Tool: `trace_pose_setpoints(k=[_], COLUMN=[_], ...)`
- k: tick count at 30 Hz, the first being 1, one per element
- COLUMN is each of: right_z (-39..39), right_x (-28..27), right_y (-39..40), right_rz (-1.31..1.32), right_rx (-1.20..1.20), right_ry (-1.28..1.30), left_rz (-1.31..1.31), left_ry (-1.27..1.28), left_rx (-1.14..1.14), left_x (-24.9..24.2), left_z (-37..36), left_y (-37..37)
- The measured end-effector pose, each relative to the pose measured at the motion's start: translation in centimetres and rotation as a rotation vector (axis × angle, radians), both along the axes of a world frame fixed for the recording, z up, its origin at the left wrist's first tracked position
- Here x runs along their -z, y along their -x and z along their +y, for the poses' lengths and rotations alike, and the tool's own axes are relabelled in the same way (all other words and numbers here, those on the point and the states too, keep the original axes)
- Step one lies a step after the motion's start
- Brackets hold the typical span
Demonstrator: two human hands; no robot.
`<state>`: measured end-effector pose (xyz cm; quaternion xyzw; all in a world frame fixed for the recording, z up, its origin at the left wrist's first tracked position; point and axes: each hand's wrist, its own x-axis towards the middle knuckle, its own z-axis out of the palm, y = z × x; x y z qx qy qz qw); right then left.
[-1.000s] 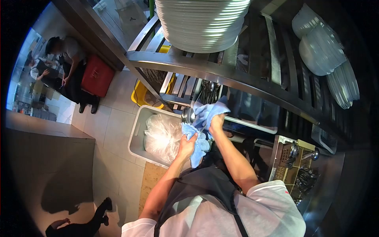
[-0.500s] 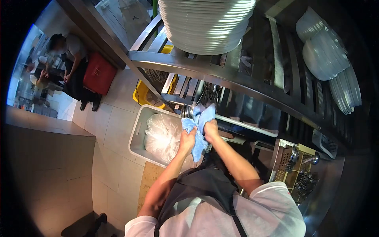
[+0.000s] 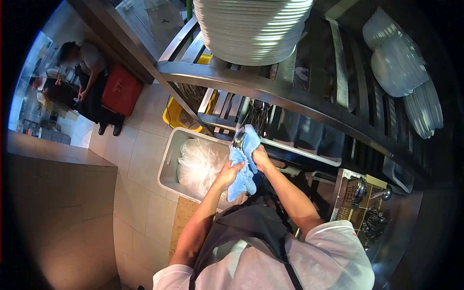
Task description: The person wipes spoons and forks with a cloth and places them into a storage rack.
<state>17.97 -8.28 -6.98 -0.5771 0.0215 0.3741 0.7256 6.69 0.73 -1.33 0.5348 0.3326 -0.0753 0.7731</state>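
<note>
My left hand [image 3: 229, 175] is closed on a light blue cloth [image 3: 240, 182] that hangs below it. Just to the right, my right hand [image 3: 260, 158] grips another part of the same cloth. The rounded metal ends of some cutlery [image 3: 238, 140] poke out between the folds; the cloth hides the rest. Both hands are over the right edge of a grey bin [image 3: 167, 170], which holds a clear plastic bag [image 3: 196, 164]. More metal cutlery [image 3: 257, 116] lies in a shelf container just beyond my hands.
White plates [image 3: 253, 34] are stacked on a metal rack [image 3: 232, 82], with bowls [image 3: 397, 65] at its right. Cutlery baskets [image 3: 360, 205] stand at lower right. A yellow bucket [image 3: 175, 116] is behind the bin. A person [image 3: 89, 72] is beside a red box [image 3: 122, 89], others nearby.
The cloth and cutlery have shifted slightly right and down, and the cloth is now folded closer round the cutlery. At far left, a dark shape now covers more of the other person.
</note>
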Motion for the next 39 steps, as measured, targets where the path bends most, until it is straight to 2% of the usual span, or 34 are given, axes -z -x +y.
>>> trace_pose_setpoints(k=[1,2,3,5,6,8,9,11,12,13,15,16,17,18,19,23,24,25,26,27,29,31,33,35,36,37,39], right_z=[0.2,0.3,0.0,-0.6,-0.9,-0.7,-0.4,0.3,0.2,1.7,-0.4,-0.3,0.5,0.3,-0.1,1.9,1.9,1.6,1.3,1.6,1.2,0.9,-0.1,-1.1,-1.0,-1.6,-0.7], right_x=[0.5,1.9,-0.9,-1.8,-1.9,-2.1,-2.1,-1.9,-6.4,-6.9,-5.8,-6.7,-4.6,-2.2,-2.2,-2.4,-5.4,-2.9,-0.5,-0.4,-0.8,-1.4,-1.5,0.4,3.2,2.0,-0.8], right_y=[-0.3,-1.0,-1.2,-2.9,-3.6,-4.2,-4.3,-3.4,-1.2,-0.6,0.3,0.4,-0.8,-2.6,-3.6,-0.6,1.4,1.2,0.4,-0.9,-4.7,-7.1,-7.1,-5.6,-4.8,-3.7,-1.1], right_rz=[-0.194,-0.258,-0.071,0.011,-0.027,-0.033,-0.017,0.142,0.22,0.192,0.498,0.427,0.222,0.107,-0.008,0.211,-0.046,-0.059,-0.028,0.003,0.054,0.271,0.27,0.421,0.462,0.409,0.222], right_rx=[0.048,0.115,0.222,0.297,0.294,0.444,0.515,0.572,0.51,0.733,0.113,0.324,0.481,0.523,0.563,0.577,0.42,0.242,0.251,0.26,0.115,0.011,-0.034,-0.137,-0.154,-0.206,-0.074], right_ry=[0.034,0.043,-0.131,-0.276,-0.26,-0.337,-0.377,-0.339,-0.415,-0.285,-0.913,-0.522,-0.384,-0.374,-0.361,-0.222,0.195,0.2,0.141,0.079,-0.023,-0.162,-0.157,-0.222,-0.233,-0.252,-0.087], left_rz=[-0.004,-0.006,-0.006,-0.047,-0.047,-0.109,-0.111,-0.02,-0.007,-0.012,-0.025,-0.032,-0.033,-0.049,-0.063,-0.058,-0.053,-0.048,0.004,0.005,0.025,-0.001,-0.031,-0.045,-0.045,-0.04,-0.034], left_ry=[-0.016,-0.032,-0.031,-0.021,-0.021,-0.186,-0.185,-0.269,-0.293,-0.294,-0.222,-0.207,-0.207,-0.21,-0.21,-0.241,-0.256,-0.27,-0.234,-0.236,-0.17,-0.12,-0.074,0.089,0.09,0.116,0.14], left_rx=[-0.007,-0.012,-0.007,-0.078,-0.077,-0.13,-0.13,-0.165,-0.181,-0.179,-0.242,-0.265,-0.268,-0.242,-0.216,-0.214,-0.249,-0.285,-0.249,-0.253,-0.253,-0.227,-0.2,-0.141,-0.146,-0.08,-0.012], left_x=[-0.1,-0.2,-0.6,-1.5,-1.1,-0.3,-0.5,-1.1,-2.0,-2.0,-2.0,-2.1,-2.2,-2.2,-2.1,-1.5,-0.8,0.4,1.6,1.5,0.9,2.4,3.1,2.0,1.6,1.3,0.6], left_z=[-0.2,-0.4,-0.7,-1.1,-1.3,-1.9,-2.1,-2.4,-2.4,-2.1,-1.7,-1.8,-1.9,-2.1,-2.4,-2.4,-2.1,-1.9,-1.2,-1.3,-1.5,-1.5,-1.0,-0.8,-0.6,-0.5,-0.4], left_y=[0.0,0.2,0.4,1.1,1.4,1.6,1.4,1.1,0.9,0.5,0.3,0.2,0.1,0.1,0.3,-1.6,-2.2,-2.7,-2.7,-2.6,-2.3,-1.6,-1.2,-1.0,-1.0,-1.0,-1.1])
